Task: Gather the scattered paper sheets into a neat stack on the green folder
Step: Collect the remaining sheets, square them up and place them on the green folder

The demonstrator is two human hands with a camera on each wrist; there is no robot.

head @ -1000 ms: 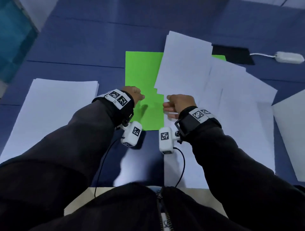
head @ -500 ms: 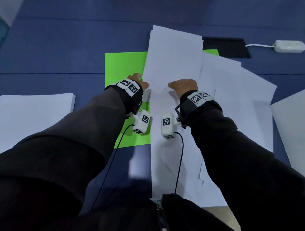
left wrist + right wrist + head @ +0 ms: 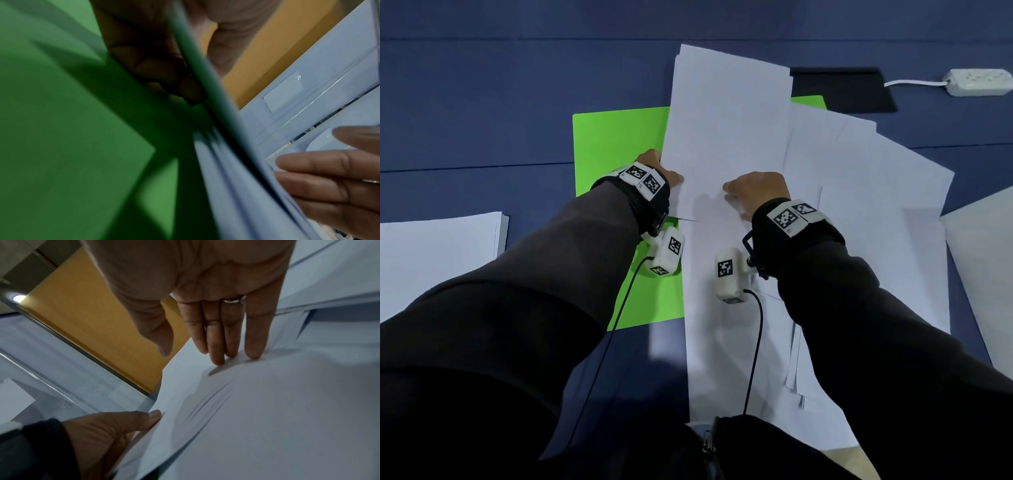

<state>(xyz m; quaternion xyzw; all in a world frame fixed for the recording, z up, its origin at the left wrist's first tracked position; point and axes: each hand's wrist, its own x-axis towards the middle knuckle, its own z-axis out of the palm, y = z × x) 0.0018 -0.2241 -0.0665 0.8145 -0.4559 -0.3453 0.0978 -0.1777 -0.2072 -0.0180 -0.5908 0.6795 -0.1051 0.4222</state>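
The green folder [image 3: 616, 144] lies flat on the blue surface, its right part covered by overlapping white sheets [image 3: 729, 130] that fan out to the right. My left hand [image 3: 662, 169] pinches the left edge of the top sheet, thumb on top and fingers underneath, as the left wrist view shows with the fingers [image 3: 162, 76] below the paper edge and the folder [image 3: 61, 129] beneath. My right hand [image 3: 755, 186] rests on the sheets just to the right. Its straight fingers [image 3: 226, 344] press down on the paper [image 3: 277, 410], which wrinkles slightly.
A separate white paper stack [image 3: 438, 253] lies at the left. Another sheet [image 3: 983, 274] reaches in from the right edge. A black pad [image 3: 842, 89] and a white power strip [image 3: 979, 82] sit at the back right.
Both hands have moved forward from the folder's near part onto the sheets. The left hand has taken hold of the top sheet's left edge, and the right hand now presses on the paper.
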